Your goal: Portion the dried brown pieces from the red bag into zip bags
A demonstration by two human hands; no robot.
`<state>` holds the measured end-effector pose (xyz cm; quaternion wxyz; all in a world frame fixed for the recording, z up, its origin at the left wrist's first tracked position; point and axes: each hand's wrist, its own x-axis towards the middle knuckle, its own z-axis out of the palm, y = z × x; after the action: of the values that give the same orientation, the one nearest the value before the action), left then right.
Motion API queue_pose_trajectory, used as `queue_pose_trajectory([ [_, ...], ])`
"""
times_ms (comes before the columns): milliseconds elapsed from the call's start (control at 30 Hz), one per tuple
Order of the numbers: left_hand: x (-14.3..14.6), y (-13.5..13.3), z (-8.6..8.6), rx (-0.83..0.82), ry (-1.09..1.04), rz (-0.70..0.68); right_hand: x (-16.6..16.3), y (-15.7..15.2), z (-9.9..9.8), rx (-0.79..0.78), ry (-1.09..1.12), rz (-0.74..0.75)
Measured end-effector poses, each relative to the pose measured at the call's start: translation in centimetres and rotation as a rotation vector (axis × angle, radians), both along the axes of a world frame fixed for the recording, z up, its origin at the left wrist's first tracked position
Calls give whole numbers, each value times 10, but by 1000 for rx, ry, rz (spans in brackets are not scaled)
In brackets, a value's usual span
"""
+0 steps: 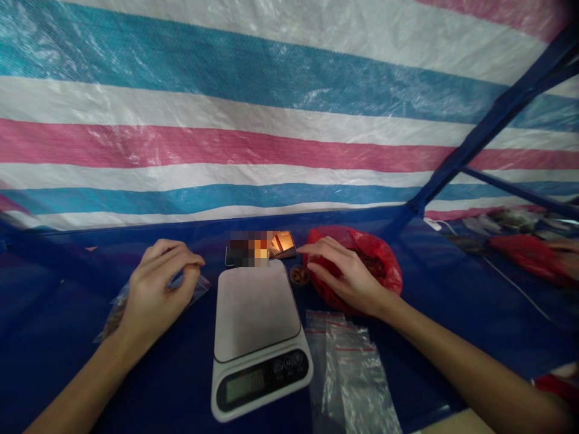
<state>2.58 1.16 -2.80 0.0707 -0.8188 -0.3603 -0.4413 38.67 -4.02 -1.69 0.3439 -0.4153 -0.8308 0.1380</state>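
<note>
Left hand, grip unclear, partly hides a plastic bag; right hand loosely spread.

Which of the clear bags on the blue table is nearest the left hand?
The clear bag partly hidden by the left hand, left of the scale, looking brownish inside. The other clear bags lie overlapping to the scale's right.

This looks like a makeshift packing stall. Striped tarpaulin hangs behind blue bars and a bench carrying a digital scale and zip bags.
</note>
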Motion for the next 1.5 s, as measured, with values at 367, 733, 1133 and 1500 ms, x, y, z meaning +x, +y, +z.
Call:
queue_pose_trajectory([
  [367,9,-5,1,-38,-39,21,-2,-8,2,75,19,210],
  [733,10,-6,3,-74,-57,57,-22,-29,2,-411,-4,663],
  [1133,7,-1,-3,-18,-42,19,-34,-51,-8,123,-349,471],
  [1500,7,-1,-3,-1,-45,19,-11,-19,16,155,-28,100],
])
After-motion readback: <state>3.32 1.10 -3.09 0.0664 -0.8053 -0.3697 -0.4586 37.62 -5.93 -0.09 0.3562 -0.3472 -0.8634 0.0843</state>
